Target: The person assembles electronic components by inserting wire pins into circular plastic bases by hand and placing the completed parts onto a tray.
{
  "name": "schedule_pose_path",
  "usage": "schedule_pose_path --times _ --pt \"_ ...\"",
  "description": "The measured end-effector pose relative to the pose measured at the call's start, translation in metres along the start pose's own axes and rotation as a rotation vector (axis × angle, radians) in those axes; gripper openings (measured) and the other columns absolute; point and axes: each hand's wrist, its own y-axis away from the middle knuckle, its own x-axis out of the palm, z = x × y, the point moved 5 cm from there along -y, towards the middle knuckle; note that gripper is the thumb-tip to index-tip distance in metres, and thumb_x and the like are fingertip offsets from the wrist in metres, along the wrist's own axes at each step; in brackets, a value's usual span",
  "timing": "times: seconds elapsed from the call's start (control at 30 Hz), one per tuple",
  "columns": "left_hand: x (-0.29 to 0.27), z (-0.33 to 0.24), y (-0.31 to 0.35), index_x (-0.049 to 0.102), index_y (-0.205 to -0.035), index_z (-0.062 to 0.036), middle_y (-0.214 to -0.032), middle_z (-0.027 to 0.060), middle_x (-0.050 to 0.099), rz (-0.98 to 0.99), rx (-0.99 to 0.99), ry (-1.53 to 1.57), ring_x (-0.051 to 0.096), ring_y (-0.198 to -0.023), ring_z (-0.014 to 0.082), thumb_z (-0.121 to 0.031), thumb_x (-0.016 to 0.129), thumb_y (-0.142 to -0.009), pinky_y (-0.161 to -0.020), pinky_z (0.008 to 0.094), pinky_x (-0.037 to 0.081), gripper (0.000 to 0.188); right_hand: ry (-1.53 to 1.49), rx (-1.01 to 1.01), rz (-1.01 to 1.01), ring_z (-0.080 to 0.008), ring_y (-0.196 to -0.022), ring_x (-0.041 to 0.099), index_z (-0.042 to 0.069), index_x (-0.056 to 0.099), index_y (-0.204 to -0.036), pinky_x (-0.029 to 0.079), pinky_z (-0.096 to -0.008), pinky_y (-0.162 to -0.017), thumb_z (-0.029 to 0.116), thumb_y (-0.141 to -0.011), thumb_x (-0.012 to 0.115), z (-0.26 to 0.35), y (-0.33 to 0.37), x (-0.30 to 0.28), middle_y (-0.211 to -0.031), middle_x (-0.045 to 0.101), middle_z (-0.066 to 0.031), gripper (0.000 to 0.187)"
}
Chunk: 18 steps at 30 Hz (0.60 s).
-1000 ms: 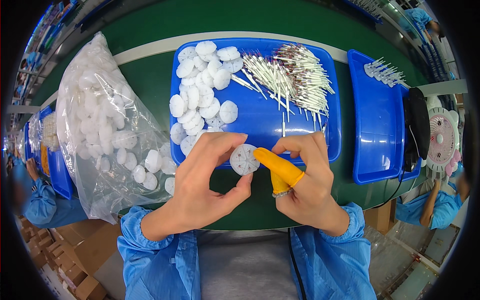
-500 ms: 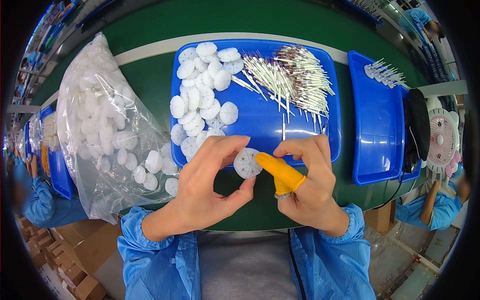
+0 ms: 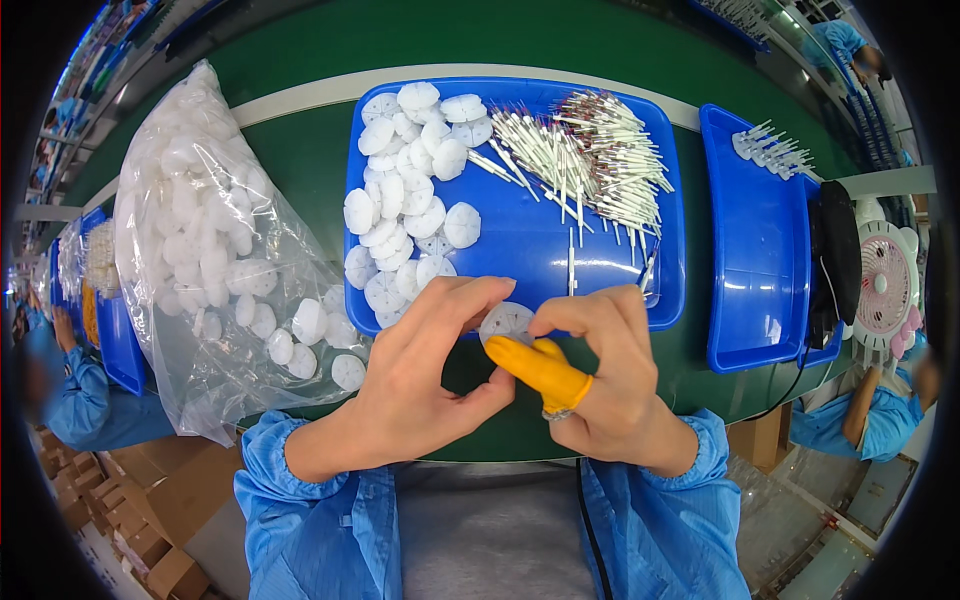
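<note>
Over the near edge of the tray, a thin round white plastic disc [image 3: 507, 321] with lines radiating from its middle sits between my two hands. My left hand [image 3: 415, 375] curves around its left side, thumb and fingers closed at its edges. My right hand [image 3: 600, 370] wears a yellow finger cover that lies across the lower part of the disc, while a bare fingertip touches its right edge. Part of the disc is hidden behind these fingers. Beyond, in the blue tray [image 3: 600, 292], are piled white discs [image 3: 425, 218] and many thin white rods [image 3: 560, 160] with dark red ends.
To the left, a clear plastic bag [image 3: 215, 370] full of white discs spills several onto the green table [image 3: 300, 190]. A second blue tray [image 3: 755, 270] at right carries assembled pieces [image 3: 772, 148]. Beside it are a black object [image 3: 836, 250] and a fan [image 3: 885, 275]. People work on both sides.
My right hand's yellow-covered finger has moved left and down across the disc, and its bare fingertip has come to the disc's right edge. The disc has shifted slightly right.
</note>
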Motion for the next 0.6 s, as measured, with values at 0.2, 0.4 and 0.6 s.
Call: schedule_pose_path --times 0.2,0.4,0.6 --pt "-0.001 -0.002 0.000 0.060 -0.139 -0.0008 -0.118 0.0168 0.066 -0.015 -0.017 -0.010 0.070 -0.095 0.0278 0.005 0.082 -0.077 -0.082 0.0335 0.060 0.066 0.045 0.041 -0.013 -0.0298 -0.095 0.052 -0.002 0.079 -0.101 0.037 -0.0420 -0.078 -0.005 -0.053 0.073 -0.009 0.000 -0.001 -0.116 0.063 -0.0128 0.048" --pt "0.000 -0.001 0.000 0.060 -0.140 -0.0006 -0.119 0.0166 0.066 0.006 -0.023 -0.001 0.071 -0.096 0.0273 0.005 0.083 -0.077 -0.084 0.0337 0.062 0.067 0.030 0.031 0.011 -0.0302 -0.094 0.052 -0.003 0.080 -0.103 0.038 -0.0420 -0.078 -0.004 -0.052 0.073 -0.007 0.002 0.000 -0.116 0.063 -0.0144 0.051" --pt "-0.002 0.006 0.002 0.059 -0.141 -0.0022 -0.120 0.0151 0.065 -0.023 -0.135 0.029 0.071 -0.102 0.0270 0.005 0.082 -0.077 -0.089 0.0361 0.064 0.068 0.029 0.001 0.013 -0.0291 -0.092 0.053 0.004 0.082 -0.104 0.041 -0.0409 -0.080 -0.001 -0.054 0.072 -0.002 0.002 -0.007 -0.113 0.065 -0.0112 0.051"
